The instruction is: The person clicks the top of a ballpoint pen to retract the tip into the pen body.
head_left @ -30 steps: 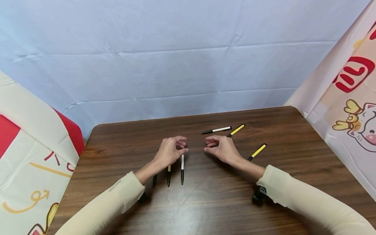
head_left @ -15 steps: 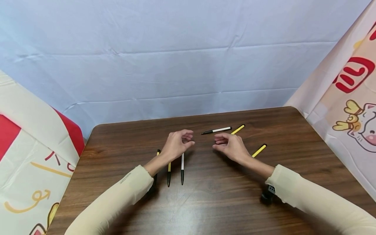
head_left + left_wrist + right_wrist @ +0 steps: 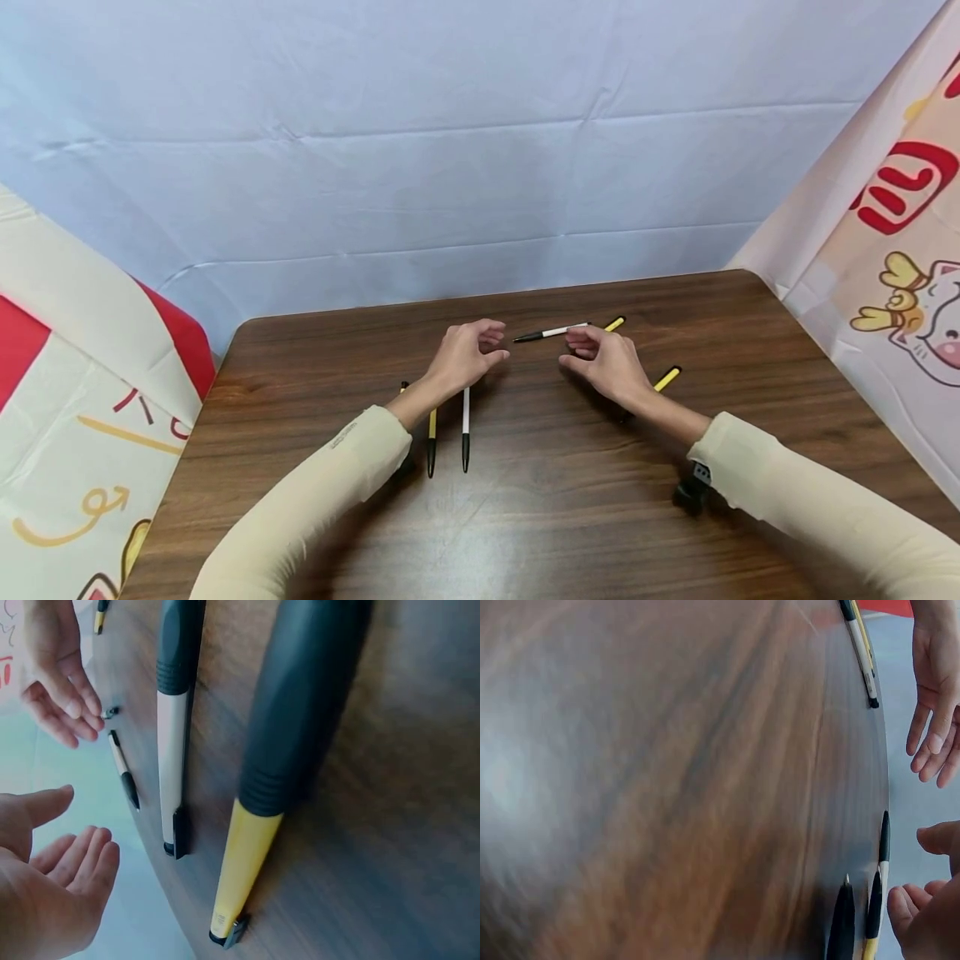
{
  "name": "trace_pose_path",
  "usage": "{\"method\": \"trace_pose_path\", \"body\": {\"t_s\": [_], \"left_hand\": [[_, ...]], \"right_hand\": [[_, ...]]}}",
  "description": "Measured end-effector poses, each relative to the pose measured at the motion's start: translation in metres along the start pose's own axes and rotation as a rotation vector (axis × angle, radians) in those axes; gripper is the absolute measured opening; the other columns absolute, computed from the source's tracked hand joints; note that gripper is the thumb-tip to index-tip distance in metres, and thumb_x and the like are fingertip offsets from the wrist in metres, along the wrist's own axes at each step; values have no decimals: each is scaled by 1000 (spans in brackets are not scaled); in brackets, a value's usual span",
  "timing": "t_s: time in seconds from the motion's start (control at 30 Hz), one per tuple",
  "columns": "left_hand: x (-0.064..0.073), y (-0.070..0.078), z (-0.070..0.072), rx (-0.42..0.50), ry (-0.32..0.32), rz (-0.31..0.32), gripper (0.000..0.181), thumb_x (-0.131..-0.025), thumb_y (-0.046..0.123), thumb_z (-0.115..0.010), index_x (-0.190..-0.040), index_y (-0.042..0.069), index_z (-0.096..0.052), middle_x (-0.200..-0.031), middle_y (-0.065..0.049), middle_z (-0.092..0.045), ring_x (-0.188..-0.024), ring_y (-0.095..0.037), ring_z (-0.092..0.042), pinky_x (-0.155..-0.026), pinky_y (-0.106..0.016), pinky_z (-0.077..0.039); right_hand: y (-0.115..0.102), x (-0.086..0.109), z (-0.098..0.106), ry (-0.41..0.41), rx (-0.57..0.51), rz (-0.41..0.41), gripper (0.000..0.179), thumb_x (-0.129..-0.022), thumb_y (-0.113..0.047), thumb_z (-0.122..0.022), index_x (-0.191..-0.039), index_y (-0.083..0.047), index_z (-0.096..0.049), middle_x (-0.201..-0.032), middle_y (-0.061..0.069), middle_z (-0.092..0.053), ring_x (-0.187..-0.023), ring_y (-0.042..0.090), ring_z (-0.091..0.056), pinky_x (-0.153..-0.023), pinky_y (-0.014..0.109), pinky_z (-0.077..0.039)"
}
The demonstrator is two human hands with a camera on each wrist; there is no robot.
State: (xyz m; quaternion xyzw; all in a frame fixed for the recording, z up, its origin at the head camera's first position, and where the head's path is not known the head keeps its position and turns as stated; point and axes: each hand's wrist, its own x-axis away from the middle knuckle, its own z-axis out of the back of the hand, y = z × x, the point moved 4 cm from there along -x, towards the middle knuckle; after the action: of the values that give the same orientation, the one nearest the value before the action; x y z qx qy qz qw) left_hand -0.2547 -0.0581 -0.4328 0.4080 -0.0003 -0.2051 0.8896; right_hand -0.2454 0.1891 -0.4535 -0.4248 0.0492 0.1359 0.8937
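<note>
My left hand [image 3: 467, 357] is held above the table with relaxed fingers and nothing in it. Below and nearer lie a white pen [image 3: 466, 425] and a yellow pen [image 3: 432, 429], both with black grips. Another yellow-ended pen [image 3: 405, 386] is mostly hidden by my left forearm. To the right, my right hand [image 3: 606, 362] hovers with loosely bent fingers, also holding nothing. Behind its fingertips lie a white pen [image 3: 551, 332] and a yellow pen [image 3: 616, 323], partly covered by the hand. A further yellow pen [image 3: 667, 379] is partly hidden behind my right wrist.
The brown wooden table [image 3: 525, 525] has its far edge against a pale cloth backdrop [image 3: 465, 167]. Printed cloths [image 3: 900, 308] hang at the sides. A black wrist device [image 3: 692, 487] sits under my right cuff.
Both hands have drifted to the right and somewhat toward the far edge, staying apart from each other. The pens lie where they were; the leftmost one shows more of its yellow end.
</note>
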Motion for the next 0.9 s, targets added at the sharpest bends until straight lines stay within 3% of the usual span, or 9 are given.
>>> {"method": "trace_pose_path", "body": {"t_s": [0.4,0.6,0.9], "left_hand": [[-17,-1,-10,-80,-23,-5,43,-96,11,-79,-136,-2,-67,-122,-14,-77,-113,-26,-74,-99,-41,-59],[-28,2,-12,-101,-44,0,43,-98,11,-78,-137,-1,-67,-125,-13,-76,-116,-26,-73,-100,-40,-59],[-44,-1,-23,-126,-77,-4,42,-98,10,-77,-137,1,-68,-127,-12,-75,-117,-25,-73,-103,-39,-57]], "right_hand": [[10,-8,12,47,91,-28,57,-90,-14,-86,-138,7,-63,-127,29,-71,-113,40,-73,-95,50,-61],[13,-13,18,40,160,-55,60,-92,-17,-84,-141,6,-61,-130,31,-69,-117,44,-71,-97,55,-59],[17,-21,18,10,173,-91,62,-95,-18,-81,-145,8,-57,-137,31,-65,-123,46,-67,-100,57,-57]]}}
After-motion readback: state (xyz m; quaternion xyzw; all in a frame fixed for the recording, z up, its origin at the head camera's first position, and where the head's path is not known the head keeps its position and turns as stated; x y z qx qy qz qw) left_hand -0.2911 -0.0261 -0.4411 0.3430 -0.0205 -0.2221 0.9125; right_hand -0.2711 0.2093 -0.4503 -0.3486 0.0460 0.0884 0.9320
